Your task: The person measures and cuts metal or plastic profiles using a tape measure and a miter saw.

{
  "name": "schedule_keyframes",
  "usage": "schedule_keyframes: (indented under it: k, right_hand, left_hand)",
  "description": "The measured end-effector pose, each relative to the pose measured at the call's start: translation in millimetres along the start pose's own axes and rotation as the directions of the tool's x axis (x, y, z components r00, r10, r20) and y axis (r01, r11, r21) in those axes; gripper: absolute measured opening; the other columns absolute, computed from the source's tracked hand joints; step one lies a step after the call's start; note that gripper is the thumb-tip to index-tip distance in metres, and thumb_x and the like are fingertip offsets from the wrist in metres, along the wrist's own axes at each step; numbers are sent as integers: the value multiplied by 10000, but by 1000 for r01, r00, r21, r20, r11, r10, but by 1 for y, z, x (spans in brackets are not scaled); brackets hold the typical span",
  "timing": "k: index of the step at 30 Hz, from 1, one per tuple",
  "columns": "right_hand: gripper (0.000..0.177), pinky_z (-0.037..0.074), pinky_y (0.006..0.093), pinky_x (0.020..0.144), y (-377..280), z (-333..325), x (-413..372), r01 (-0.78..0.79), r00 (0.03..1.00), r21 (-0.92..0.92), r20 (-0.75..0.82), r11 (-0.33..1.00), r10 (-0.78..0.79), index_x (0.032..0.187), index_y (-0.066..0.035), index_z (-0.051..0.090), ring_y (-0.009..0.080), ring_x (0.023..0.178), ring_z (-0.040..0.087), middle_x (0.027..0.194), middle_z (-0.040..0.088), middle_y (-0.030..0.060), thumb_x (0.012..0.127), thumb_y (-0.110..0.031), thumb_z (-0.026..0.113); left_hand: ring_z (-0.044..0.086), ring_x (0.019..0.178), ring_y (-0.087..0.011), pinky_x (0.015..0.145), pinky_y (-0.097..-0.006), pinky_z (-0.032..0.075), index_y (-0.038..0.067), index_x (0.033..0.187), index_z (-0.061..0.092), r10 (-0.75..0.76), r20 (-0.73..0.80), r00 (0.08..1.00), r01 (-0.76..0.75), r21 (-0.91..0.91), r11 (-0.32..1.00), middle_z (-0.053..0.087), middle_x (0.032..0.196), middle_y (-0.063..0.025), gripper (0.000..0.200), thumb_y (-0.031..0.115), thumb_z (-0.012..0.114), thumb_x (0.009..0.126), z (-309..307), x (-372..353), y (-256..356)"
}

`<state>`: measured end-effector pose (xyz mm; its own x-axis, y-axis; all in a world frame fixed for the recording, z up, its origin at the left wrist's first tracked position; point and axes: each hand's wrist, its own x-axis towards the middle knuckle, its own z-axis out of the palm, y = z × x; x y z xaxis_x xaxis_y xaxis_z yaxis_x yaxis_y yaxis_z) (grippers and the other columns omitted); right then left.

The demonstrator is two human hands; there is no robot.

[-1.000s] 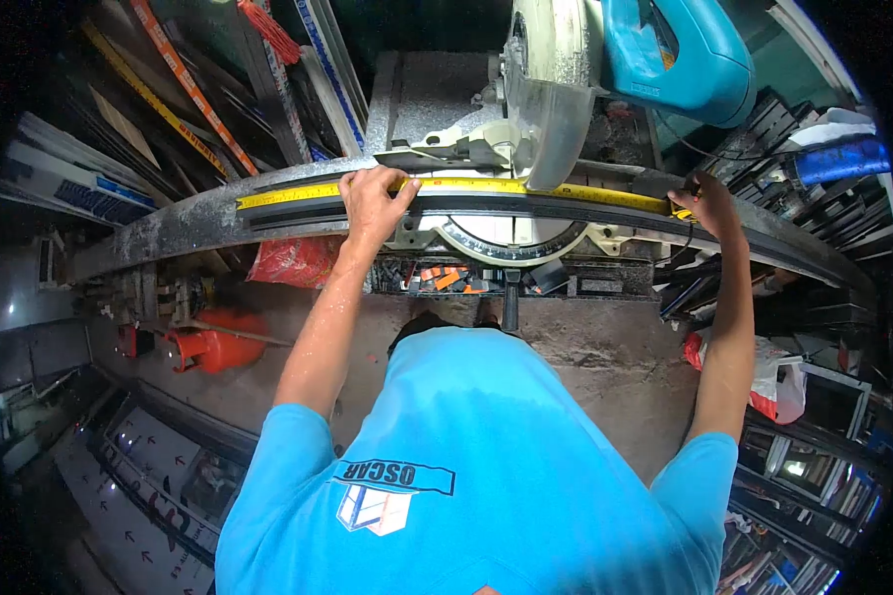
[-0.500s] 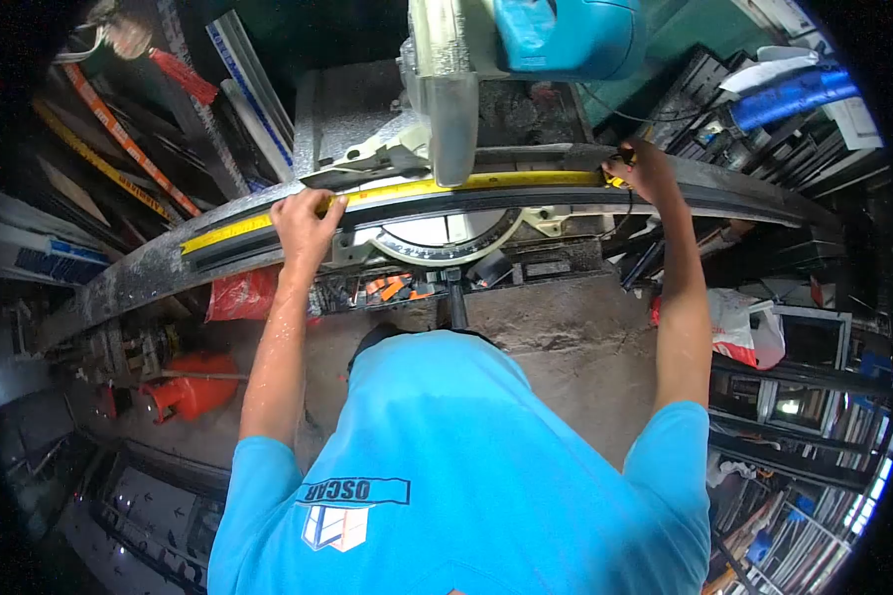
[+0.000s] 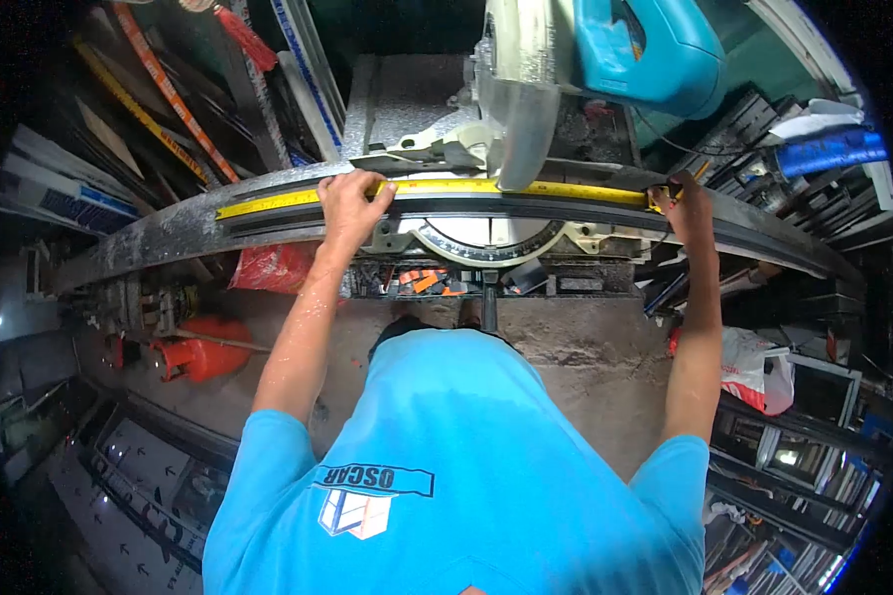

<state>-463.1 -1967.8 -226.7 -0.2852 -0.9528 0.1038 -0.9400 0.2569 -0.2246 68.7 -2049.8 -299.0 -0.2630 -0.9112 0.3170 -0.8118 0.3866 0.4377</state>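
A long dark metal profile (image 3: 585,210) lies across the bed of a miter saw (image 3: 526,89), under its raised blade guard. A yellow tape measure (image 3: 437,186) is stretched along the profile's top. My left hand (image 3: 349,203) presses the tape and the profile down left of the blade. At the right end of the tape, my right hand (image 3: 687,206) grips the tape case against the profile.
The saw's blue motor housing (image 3: 645,50) hangs above the blade. Stacked profiles (image 3: 149,109) lean at the back left; more stock (image 3: 814,149) lies at the right. A red canister (image 3: 203,357) and a red bag (image 3: 278,266) sit below the bench.
The view swung left then back right. Both hands stay on the tape and profile, in about the same places along it.
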Motion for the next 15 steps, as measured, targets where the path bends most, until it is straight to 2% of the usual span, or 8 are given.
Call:
schedule_keyframes:
  k: [1, 5, 6, 8, 10, 12, 14, 15]
  right_hand:
    - [568, 572, 454, 788, -3, -1, 0, 5, 1000, 4, 1, 1000, -5, 1176, 10, 641, 374, 953, 716, 1041, 709, 260, 812, -394, 804]
    - [569, 571, 453, 804, -5, -6, 3, 56, 998, -12, 23, 998, -55, 1215, 5, 624, 381, 993, 707, 1069, 705, 264, 835, -389, 780]
    - [572, 572, 451, 813, -3, -6, 4, 84, 996, -19, 28, 996, -83, 1224, 7, 621, 381, 1004, 704, 1083, 703, 264, 844, -393, 772]
    - [571, 574, 451, 824, 0, -3, 6, 69, 997, -50, 49, 996, -67, 1230, 5, 619, 382, 1008, 703, 1092, 702, 263, 853, -398, 763]
    - [570, 575, 451, 834, -1, -4, 9, 59, 996, -83, 68, 995, -53, 1237, 3, 618, 383, 1011, 702, 1102, 700, 263, 861, -403, 754]
    - [596, 572, 455, 865, -4, -8, 10, 2, 986, -27, 166, 1000, 3, 1260, 8, 608, 385, 1039, 693, 1129, 691, 271, 866, -416, 748]
    - [618, 567, 454, 885, 6, 0, 11, 43, 993, -49, 114, 998, -37, 1267, 18, 607, 388, 1062, 685, 1158, 680, 276, 861, -425, 750]
    - [624, 566, 455, 890, 6, 0, 11, 43, 993, -44, 109, 998, -38, 1262, 26, 610, 391, 1066, 683, 1172, 675, 276, 857, -426, 753]
  left_hand:
    - [623, 893, -259, 990, -488, 340, 127, 921, 760, -11, 10, 1000, 11, -3, 1000, 685, 843, -44, 231, 345, 719, 856, 1, 0, 1]
    - [613, 924, -266, 977, -471, 359, 124, 966, 758, 36, 24, 999, -37, 10, 999, 688, 891, -46, 241, 339, 713, 867, 13, 6, 21]
    - [588, 988, -288, 1001, -485, 356, 116, 998, 743, 97, -50, 994, -97, -4, 995, 663, 976, -71, 246, 302, 727, 839, 19, 8, 31]
    - [568, 999, -298, 930, -456, 402, 117, 1071, 724, 216, -181, 959, -232, -71, 970, 649, 1060, -102, 285, 271, 731, 832, 33, 8, 60]
    - [563, 1045, -337, 922, -473, 426, 91, 1121, 701, 276, -139, 951, -301, -211, 930, 639, 1102, -142, 371, 260, 752, 795, 50, 2, 106]
    - [524, 1187, -390, 1017, -534, 406, 94, 1253, 647, 372, 179, 911, -278, -402, 872, 598, 1213, -168, 518, 291, 767, 789, 87, -8, 146]
    - [420, 1337, -445, 1125, -611, 311, 66, 1384, 544, 545, 70, 835, -487, -367, 793, 503, 1359, -222, 687, 322, 773, 789, 95, -4, 199]
    - [362, 1385, -455, 1145, -639, 262, 45, 1422, 493, 557, 98, 824, -497, -347, 796, 433, 1432, -236, 728, 323, 761, 804, 110, -1, 219]
